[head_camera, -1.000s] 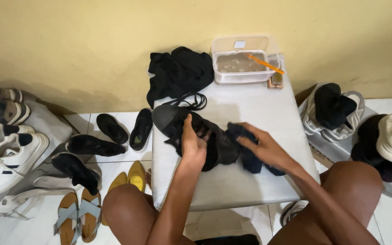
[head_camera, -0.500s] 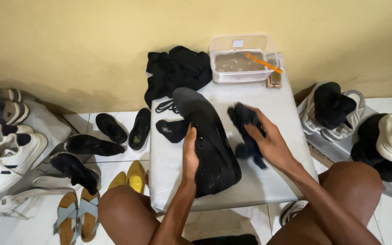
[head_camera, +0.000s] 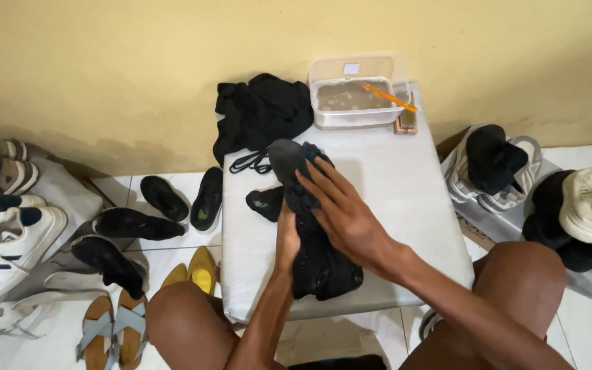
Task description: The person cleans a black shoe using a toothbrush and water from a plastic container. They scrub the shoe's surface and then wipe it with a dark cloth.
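Observation:
A black shoe (head_camera: 320, 264) lies lengthwise on the white-covered table (head_camera: 405, 205), toe pointing away from me. My left hand (head_camera: 286, 236) grips its left side. My right hand (head_camera: 344, 216) lies across the top of the shoe, fingers spread, pressing a dark cloth (head_camera: 301, 199) against it. A loose black insole (head_camera: 265, 203) and a black lace (head_camera: 247, 162) lie just left of the shoe.
At the table's far edge are a black cloth pile (head_camera: 262, 113), a clear tub of murky water (head_camera: 351, 97) with an orange toothbrush (head_camera: 390, 96), and a small brush (head_camera: 407, 122). Shoes and sandals (head_camera: 111, 325) crowd the floor left; sneakers (head_camera: 495, 164) sit right.
The shoe was lifted and turned, then laid flat, toe pointing away. My right hand brought the cloth from the shoe's right side onto its top.

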